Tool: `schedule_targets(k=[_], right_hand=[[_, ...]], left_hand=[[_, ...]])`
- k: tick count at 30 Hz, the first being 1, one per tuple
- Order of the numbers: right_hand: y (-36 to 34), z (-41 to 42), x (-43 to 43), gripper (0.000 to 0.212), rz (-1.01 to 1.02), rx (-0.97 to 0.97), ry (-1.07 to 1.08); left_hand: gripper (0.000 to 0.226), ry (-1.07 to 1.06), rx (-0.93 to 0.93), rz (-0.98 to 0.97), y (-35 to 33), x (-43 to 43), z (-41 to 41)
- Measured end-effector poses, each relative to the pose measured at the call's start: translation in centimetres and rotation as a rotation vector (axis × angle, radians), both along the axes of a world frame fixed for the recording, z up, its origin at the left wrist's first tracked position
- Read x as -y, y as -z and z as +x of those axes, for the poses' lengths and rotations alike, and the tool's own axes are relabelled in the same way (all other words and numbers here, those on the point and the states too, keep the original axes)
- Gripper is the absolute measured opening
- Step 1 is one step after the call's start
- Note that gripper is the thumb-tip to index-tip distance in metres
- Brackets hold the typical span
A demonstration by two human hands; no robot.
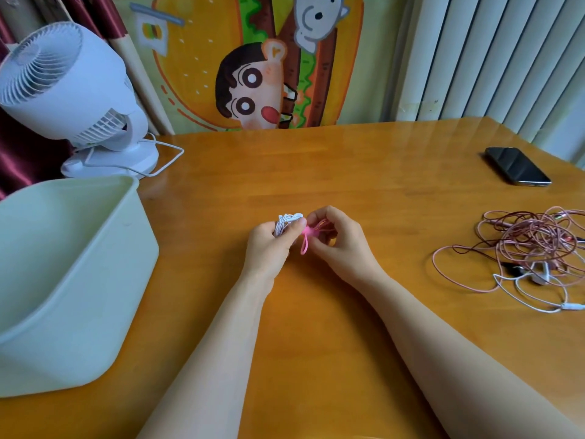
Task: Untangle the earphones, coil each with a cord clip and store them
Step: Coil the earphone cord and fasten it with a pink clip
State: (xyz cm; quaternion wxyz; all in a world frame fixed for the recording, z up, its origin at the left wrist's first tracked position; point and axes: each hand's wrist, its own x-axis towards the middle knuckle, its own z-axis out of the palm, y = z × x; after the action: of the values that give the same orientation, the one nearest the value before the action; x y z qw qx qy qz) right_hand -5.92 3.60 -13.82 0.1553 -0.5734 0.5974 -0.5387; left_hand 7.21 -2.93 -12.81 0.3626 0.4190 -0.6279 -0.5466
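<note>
My left hand grips a coiled bundle of white earphone cord at the middle of the wooden table. My right hand pinches a pink cord clip right beside the coil; the clip's loop hangs down between the two hands. A tangled heap of pink earphone cords lies at the right of the table, with a white earphone cord mixed into its near side. A pale green storage bin stands at the left, open at the top.
A white desk fan with its cable stands at the back left. A dark phone lies at the back right. The table's right edge runs close behind the phone. A cartoon cloth and pleated curtains hang behind.
</note>
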Motion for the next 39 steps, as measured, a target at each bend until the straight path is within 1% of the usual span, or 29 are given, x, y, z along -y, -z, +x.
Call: schedule_targets(k=[3, 6, 8, 12, 14, 17, 20, 23, 25, 27, 29, 32, 35, 37, 38, 39], right_hand=[[0.0, -0.1, -0.1, 0.015, 0.016, 0.004, -0.009], [0.0, -0.3, -0.1, 0.020, 0.056, -0.051, -0.038], [0.0, -0.4, 0.0, 0.022, 0.064, -0.075, -0.021], [0.0, -0.8, 0.0, 0.021, 0.055, -0.038, 0.001], [-0.1, -0.9, -0.1, 0.019, 0.051, -0.038, -0.012], [-0.1, -0.8, -0.1, 0.016, 0.032, -0.062, -0.028], [0.0, -0.9, -0.1, 0.013, 0.034, -0.100, -0.020], [0.1, -0.9, -0.1, 0.011, 0.048, -0.097, -0.008], [0.1, -1.0, -0.2, 0.008, 0.073, -0.046, -0.017], [-0.1, -1.0, -0.3, 0.005, 0.116, 0.056, -0.051], [-0.3, -0.9, -0.5, 0.005, 0.140, 0.122, -0.076], [-0.6, -0.6, -0.7, 0.006, 0.143, 0.167, -0.084], [-1.1, -0.5, -0.7, 0.005, 0.132, 0.322, -0.094], [-1.3, -0.7, -0.7, 0.006, 0.132, 0.400, 0.013], [-1.2, -1.1, -0.6, 0.008, 0.146, 0.352, 0.120], [-1.0, -1.5, -0.5, 0.010, 0.180, 0.235, 0.232]], left_hand=[[0.031, 0.053, -0.006, 0.001, 0.0, -0.1, 0.6], [0.032, 0.064, 0.012, -0.033, 0.4, -0.1, 0.9], [0.032, 0.063, 0.040, -0.057, 0.6, -0.1, 1.0], [0.033, 0.072, 0.077, -0.081, 0.7, 0.2, 1.2], [0.037, 0.102, 0.075, -0.088, 0.6, 0.2, 1.4], [0.039, 0.092, 0.084, -0.102, 0.7, 0.1, 1.4], [0.036, 0.086, 0.145, -0.175, 0.9, -0.2, 1.1], [0.030, 0.091, 0.230, -0.232, 1.0, -0.5, 0.8], [0.032, 0.100, 0.255, -0.245, 1.0, -0.6, 0.8], [0.033, 0.117, 0.277, -0.255, 1.0, -0.5, 0.9], [0.034, 0.143, 0.282, -0.251, 1.0, -0.5, 1.0], [0.036, 0.180, 0.227, -0.208, 1.0, -0.4, 1.0], [0.034, 0.188, 0.150, -0.168, 0.8, -0.5, 1.1], [0.033, 0.155, 0.097, -0.135, 0.6, -0.4, 1.2], [0.035, 0.131, 0.080, -0.117, 0.6, -0.4, 1.2], [0.040, 0.115, 0.072, -0.104, 0.6, -0.4, 1.3]])
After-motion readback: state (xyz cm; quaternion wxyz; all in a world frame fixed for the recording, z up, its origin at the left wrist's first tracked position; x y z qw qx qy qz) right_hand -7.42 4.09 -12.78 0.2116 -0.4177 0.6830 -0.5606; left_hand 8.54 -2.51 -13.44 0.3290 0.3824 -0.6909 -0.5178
